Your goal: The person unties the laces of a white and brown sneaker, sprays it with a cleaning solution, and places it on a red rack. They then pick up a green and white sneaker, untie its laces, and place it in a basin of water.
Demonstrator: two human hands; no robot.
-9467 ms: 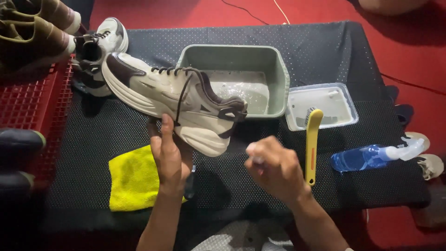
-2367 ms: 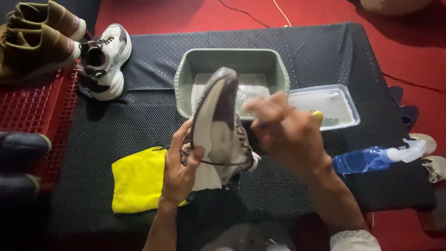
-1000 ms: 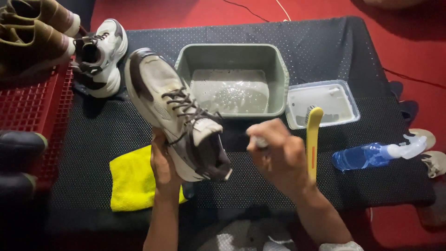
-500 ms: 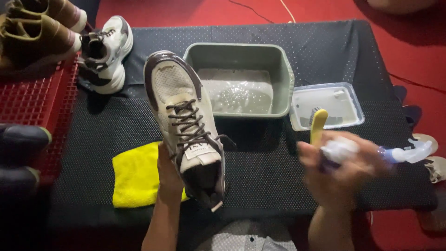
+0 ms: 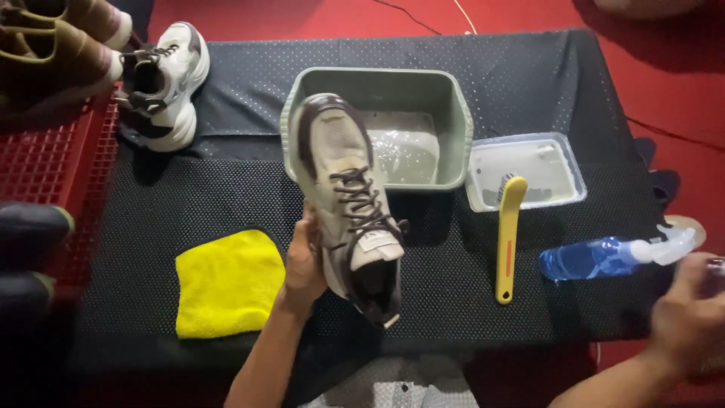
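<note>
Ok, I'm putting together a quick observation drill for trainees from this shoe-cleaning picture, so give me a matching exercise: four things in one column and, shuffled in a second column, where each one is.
Things:
1. sneaker
2. yellow cloth
3. yellow brush
4. spray bottle

Places:
A. lying on its side on the mat, beside the right hand
B. head resting in the clear tray, handle on the mat
C. held up in the left hand, toe over the green tub
D. lying flat on the mat, beside the left forearm

Pairs: 1-C, 2-D, 3-B, 4-A
</note>
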